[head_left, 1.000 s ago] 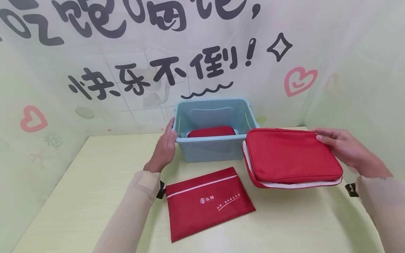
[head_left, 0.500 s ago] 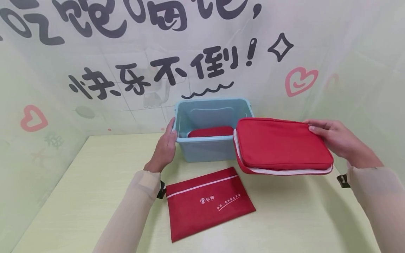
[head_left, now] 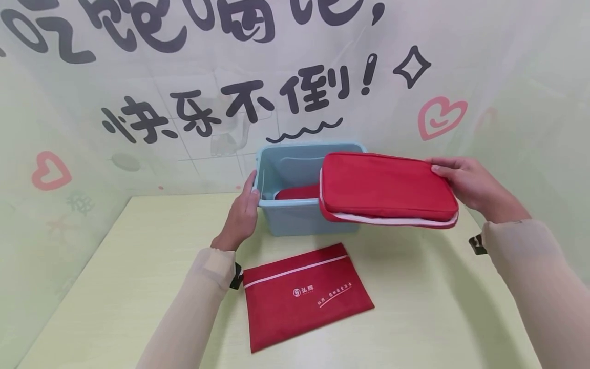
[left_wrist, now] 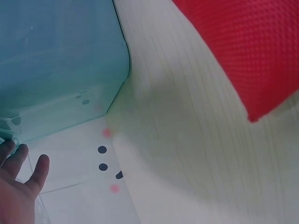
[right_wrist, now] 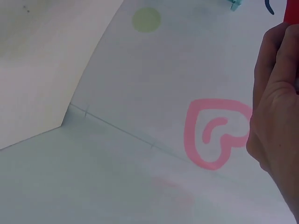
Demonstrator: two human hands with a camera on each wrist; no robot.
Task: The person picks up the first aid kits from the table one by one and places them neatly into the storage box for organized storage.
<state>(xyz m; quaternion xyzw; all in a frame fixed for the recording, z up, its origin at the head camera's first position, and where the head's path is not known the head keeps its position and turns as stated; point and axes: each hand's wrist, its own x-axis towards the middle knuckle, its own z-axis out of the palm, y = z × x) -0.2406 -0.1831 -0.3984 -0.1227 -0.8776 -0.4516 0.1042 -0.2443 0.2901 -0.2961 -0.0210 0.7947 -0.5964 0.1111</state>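
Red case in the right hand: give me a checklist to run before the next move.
1. Right hand gripping the red case: ok, at its right edge.
2. Left hand touching the blue bin: ok.
3. Bin upright: ok.
4. Case wholly over the bin: not ok, much juts past its right side.
5. Bin empty: not ok, a second red item lies inside.
6. Case fully closed: cannot tell.

Right grip (right_wrist: 274, 105) holds red item (right_wrist: 293, 11); pink heart (right_wrist: 209, 130) nearby; green dot (right_wrist: 146, 19) farther left; pale tabletop (right_wrist: 42, 70).
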